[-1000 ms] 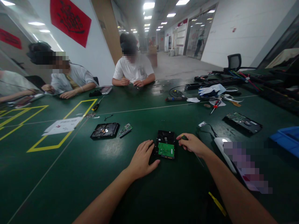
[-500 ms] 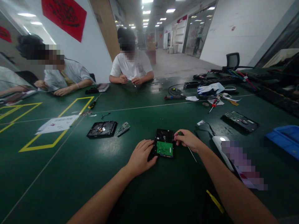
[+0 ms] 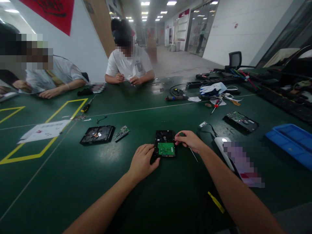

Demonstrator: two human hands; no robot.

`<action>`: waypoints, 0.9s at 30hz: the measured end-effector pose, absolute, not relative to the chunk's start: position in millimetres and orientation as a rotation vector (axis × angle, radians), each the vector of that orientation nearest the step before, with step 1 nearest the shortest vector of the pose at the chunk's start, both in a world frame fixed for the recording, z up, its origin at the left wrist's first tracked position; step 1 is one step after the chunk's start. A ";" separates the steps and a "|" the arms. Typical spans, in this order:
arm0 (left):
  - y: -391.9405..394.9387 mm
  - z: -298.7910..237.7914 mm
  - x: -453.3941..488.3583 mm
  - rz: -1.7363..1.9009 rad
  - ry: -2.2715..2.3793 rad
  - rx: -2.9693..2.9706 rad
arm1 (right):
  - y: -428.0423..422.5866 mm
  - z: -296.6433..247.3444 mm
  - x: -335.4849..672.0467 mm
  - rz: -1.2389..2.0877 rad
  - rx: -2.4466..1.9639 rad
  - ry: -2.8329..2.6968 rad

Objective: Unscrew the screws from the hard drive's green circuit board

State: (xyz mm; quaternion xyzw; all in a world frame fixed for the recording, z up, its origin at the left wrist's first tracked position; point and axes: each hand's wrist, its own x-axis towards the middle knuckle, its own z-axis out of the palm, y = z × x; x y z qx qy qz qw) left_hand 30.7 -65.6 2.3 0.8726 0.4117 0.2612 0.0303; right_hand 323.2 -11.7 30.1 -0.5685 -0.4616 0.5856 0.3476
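Observation:
A black hard drive with a green circuit board facing up lies on the green table in front of me. My left hand rests on the drive's near left corner, fingers curled against it. My right hand is closed round a screwdriver, whose thin metal shaft sticks out toward me. That hand touches the drive's right edge.
An opened drive and a loose circuit board lie to the left, another drive to the right. A blue tray sits far right, a yellow strip near me. Two people sit across the table; tools and cables clutter its far side.
The camera has tilted, so everything sits higher and further left in view. Both hands stay at the drive; the right hand has shifted slightly along its right edge.

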 end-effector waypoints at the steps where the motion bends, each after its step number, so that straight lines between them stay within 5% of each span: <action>1: -64.9 2.8 31.9 0.792 1.274 2.687 | -13.0 31.0 324.1 1.512 -1.478 -1.195; 18: -59.3 1.4 46.5 0.695 1.335 2.594 | -24.0 42.0 337.1 1.466 -1.507 -1.344; 27: -57.7 11.8 62.2 0.777 1.287 2.558 | -22.2 46.8 307.6 0.733 -1.594 -1.968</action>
